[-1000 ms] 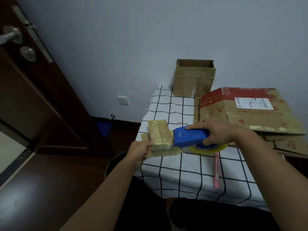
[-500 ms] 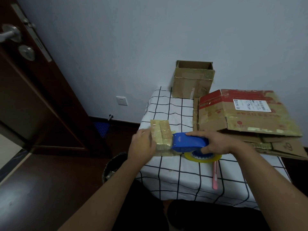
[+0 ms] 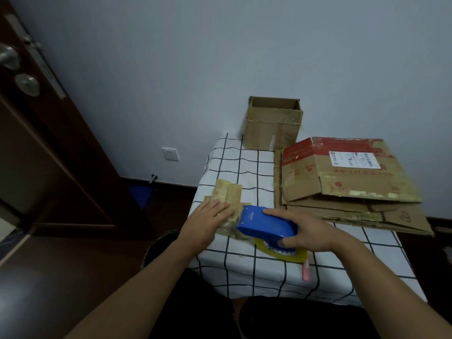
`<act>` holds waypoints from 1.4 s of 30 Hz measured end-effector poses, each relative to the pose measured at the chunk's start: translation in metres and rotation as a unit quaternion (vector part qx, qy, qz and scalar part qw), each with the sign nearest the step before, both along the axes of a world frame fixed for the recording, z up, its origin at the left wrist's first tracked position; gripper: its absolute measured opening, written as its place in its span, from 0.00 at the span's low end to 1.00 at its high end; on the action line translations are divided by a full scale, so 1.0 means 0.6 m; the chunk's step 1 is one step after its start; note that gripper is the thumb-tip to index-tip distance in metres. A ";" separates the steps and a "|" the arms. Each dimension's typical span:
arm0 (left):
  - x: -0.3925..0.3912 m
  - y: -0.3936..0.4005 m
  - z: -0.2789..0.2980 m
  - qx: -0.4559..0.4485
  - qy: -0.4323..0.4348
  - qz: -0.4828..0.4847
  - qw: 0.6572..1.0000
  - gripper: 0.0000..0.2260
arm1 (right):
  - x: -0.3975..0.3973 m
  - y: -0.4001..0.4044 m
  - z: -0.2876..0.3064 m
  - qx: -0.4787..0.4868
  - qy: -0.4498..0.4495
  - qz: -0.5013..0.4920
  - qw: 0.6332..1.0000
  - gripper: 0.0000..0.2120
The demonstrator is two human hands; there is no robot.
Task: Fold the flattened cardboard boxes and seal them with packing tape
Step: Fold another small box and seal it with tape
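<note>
In the head view, we are pressing our left hand (image 3: 212, 217) down on the small tan cardboard box (image 3: 228, 199), its fingers (image 3: 221, 206) lying nearly straight and flat across the taped top, holding nothing. The box is sitting at the near-left corner of the bench (image 3: 247, 272), which is covered in a white cloth with a black grid. Our right hand (image 3: 304, 234) is curling round the blue plastic tape dispenser (image 3: 265, 222), thumb on the near side and fingers over the top, with the yellowish roll of packing tape (image 3: 281, 250) hanging beneath it. The dispenser's front edge is meeting the box's right side.

We judge that we are sealing this small box, running or cutting a strip at its right edge. The next move seems to call for keeping the box pinned while the dispenser is drawn or tilted to sever the tape, then smoothing the strip down.

To the right of the small box, a stack of flattened brown and red cardboard boxes (image 3: 342, 182) is waiting, well apart. Behind it, against the wall, an open brown cardboard carton (image 3: 272, 126) is standing upright. A pink utility knife (image 3: 305, 271) is lying on the bench just near of the tape roll. Nothing is crowding the box itself, though it is sitting close to the bench's left edge.
</note>
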State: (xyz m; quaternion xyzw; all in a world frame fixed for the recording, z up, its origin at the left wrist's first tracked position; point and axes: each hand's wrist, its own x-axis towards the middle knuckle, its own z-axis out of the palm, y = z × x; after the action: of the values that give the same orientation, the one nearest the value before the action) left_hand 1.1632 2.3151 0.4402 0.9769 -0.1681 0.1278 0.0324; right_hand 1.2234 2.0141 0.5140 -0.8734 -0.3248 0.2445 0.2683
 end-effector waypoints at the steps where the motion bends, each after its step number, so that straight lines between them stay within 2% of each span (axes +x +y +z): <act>1: -0.003 0.000 -0.002 0.009 -0.010 0.003 1.000 0.38 | -0.007 0.003 -0.005 -0.001 -0.011 0.002 1.000 0.36; 5: -0.019 -0.025 -0.009 -0.003 -0.022 0.023 0.999 0.36 | -0.013 0.008 -0.017 -0.005 -0.034 -0.007 0.999 0.35; 11: -0.025 -0.037 -0.022 -0.062 0.017 0.036 0.997 0.31 | -0.006 0.022 -0.021 -0.010 -0.046 -0.007 0.999 0.36; 17: -0.025 -0.029 -0.028 -0.084 0.020 0.028 0.996 0.28 | -0.004 0.006 0.000 -0.009 -0.022 -0.006 1.000 0.35; 23: -0.023 -0.028 -0.024 -0.104 0.027 0.037 0.994 0.27 | 0.002 0.013 0.052 -0.095 -0.069 0.050 0.992 0.35; 29: -0.017 -0.026 -0.028 -0.104 0.021 0.035 0.994 0.23 | 0.002 0.021 0.071 -0.127 -0.036 0.044 0.990 0.35; 34: -0.013 -0.028 -0.030 -0.113 0.007 0.045 0.993 0.19 | 0.022 0.079 0.084 -0.177 0.013 0.062 0.982 0.34; 40: -0.012 -0.027 -0.027 -0.116 0.029 0.044 0.992 0.20 | 0.042 0.126 0.116 -0.205 0.014 0.061 0.977 0.26; 42: -0.013 -0.027 -0.024 -0.107 0.028 0.042 0.993 0.21 | 0.042 0.137 0.116 -0.258 0.009 0.078 0.963 0.26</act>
State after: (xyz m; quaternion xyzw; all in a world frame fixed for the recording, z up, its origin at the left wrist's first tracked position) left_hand 1.1553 2.2986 0.4255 0.9771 -0.1117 0.1186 0.1366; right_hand 1.2485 2.0960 0.5835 -0.8829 -0.3152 0.3476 0.0166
